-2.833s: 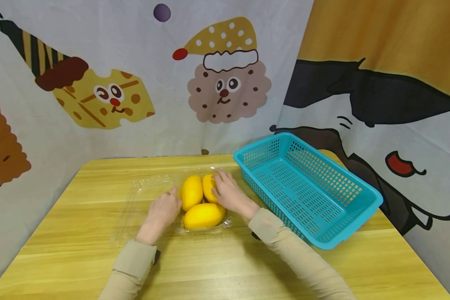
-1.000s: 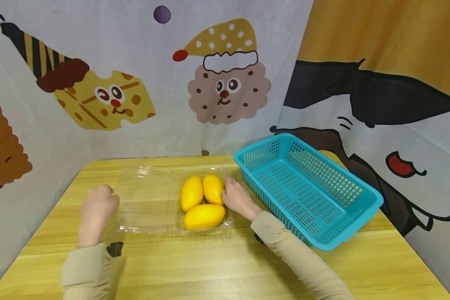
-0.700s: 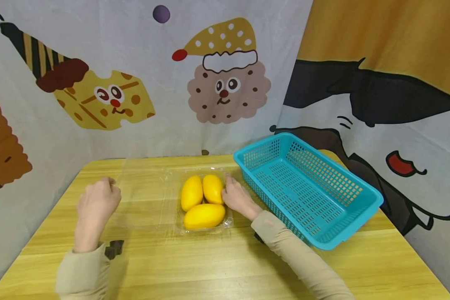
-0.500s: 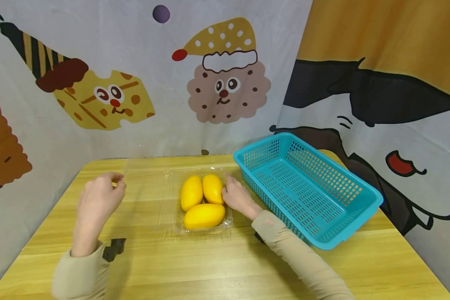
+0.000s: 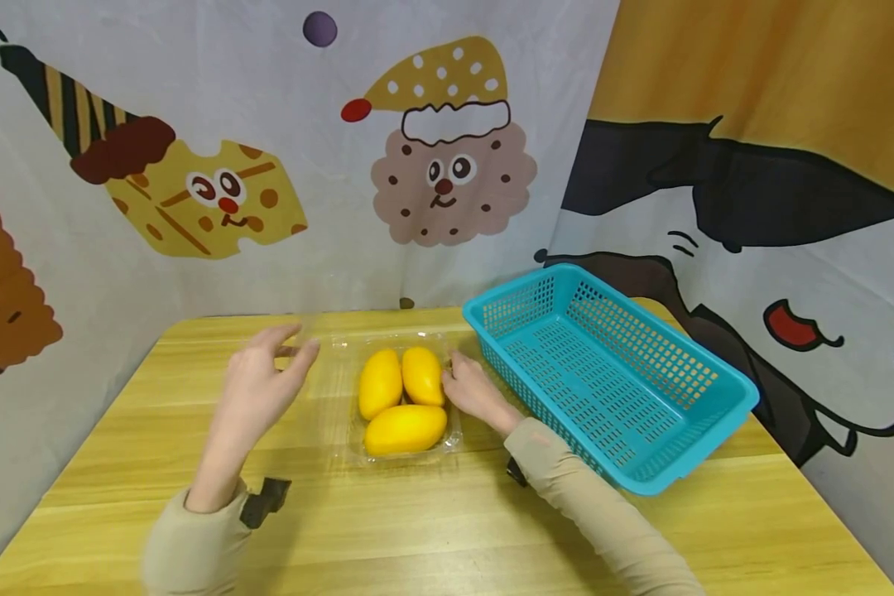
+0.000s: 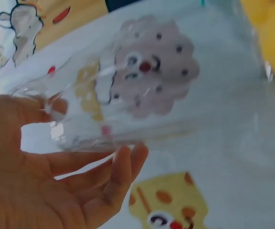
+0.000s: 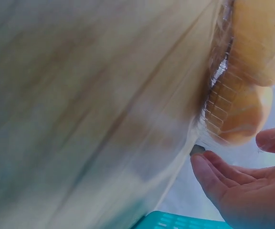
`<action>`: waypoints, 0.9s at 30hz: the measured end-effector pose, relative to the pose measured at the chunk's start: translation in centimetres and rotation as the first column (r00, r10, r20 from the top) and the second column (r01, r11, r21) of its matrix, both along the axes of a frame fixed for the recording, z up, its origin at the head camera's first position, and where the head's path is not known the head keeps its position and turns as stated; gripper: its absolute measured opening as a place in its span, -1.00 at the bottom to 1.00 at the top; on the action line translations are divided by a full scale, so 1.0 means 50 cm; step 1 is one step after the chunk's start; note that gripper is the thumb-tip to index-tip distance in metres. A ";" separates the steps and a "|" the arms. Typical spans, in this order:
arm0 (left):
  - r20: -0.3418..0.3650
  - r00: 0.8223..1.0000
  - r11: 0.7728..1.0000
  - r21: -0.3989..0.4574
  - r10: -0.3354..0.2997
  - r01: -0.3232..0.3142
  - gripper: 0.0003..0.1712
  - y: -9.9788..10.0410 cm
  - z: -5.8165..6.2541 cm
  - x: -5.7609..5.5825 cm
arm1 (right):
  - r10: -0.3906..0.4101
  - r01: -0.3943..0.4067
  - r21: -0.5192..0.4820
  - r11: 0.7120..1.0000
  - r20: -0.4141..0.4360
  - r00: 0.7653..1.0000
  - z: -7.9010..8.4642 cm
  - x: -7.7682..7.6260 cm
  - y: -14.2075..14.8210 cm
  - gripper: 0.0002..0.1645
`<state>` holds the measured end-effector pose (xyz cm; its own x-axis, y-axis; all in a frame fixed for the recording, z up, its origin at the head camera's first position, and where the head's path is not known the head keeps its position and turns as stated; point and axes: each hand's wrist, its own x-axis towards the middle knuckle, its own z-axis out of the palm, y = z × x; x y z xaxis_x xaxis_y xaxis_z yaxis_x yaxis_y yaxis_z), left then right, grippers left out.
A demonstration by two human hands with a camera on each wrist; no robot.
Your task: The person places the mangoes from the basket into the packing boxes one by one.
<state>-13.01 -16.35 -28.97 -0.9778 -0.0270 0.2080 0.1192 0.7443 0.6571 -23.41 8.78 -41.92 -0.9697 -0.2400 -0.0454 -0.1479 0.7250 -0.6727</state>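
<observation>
Three yellow mangoes [image 5: 406, 430] lie in the base of a clear plastic clamshell box [image 5: 450, 447]. My left hand [image 5: 257, 385] holds the free edge of the box's clear lid [image 6: 214, 129], which stands raised at the left of the mangoes. In the left wrist view the lid's edge lies between thumb and curved fingers. At the box's right side, my right hand [image 5: 477, 391] holds the rim. Its thumb [image 7: 273, 140] and fingertips [image 7: 204, 167] lie on either side of the clear edge in the right wrist view, where glare partly hides the contact.
A blue perforated basket [image 5: 611, 397] stands at the right, close to my right forearm. The wooden table [image 5: 387, 530] ends at a cloth backdrop [image 5: 268, 83] printed with cartoon figures.
The lid was low over the table at left; my left hand has moved right and raised it. My right hand went from the right mango to the box's right edge and stayed there.
</observation>
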 end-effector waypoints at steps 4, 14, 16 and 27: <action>0.003 0.999 0.996 0.077 -0.034 0.034 -0.33 0.030 -0.022 -0.016 | -0.002 0.002 -0.035 0.999 0.009 1.000 0.006 0.000 0.005 -0.41; -0.004 0.990 0.990 -0.031 -0.141 0.141 -0.39 0.100 -0.108 -0.059 | -0.071 0.074 -0.125 0.989 0.029 0.997 0.018 -0.002 0.015 -0.45; -0.012 0.988 0.985 -0.082 -0.152 0.150 -0.41 0.109 -0.123 -0.063 | -0.096 0.102 -0.173 0.980 0.044 0.994 0.021 -0.003 0.017 -0.41; -0.081 0.991 0.971 -0.225 -0.108 0.087 -0.44 0.121 -0.182 -0.074 | -0.108 0.121 -0.209 0.970 0.071 0.992 0.027 -0.013 0.015 -0.45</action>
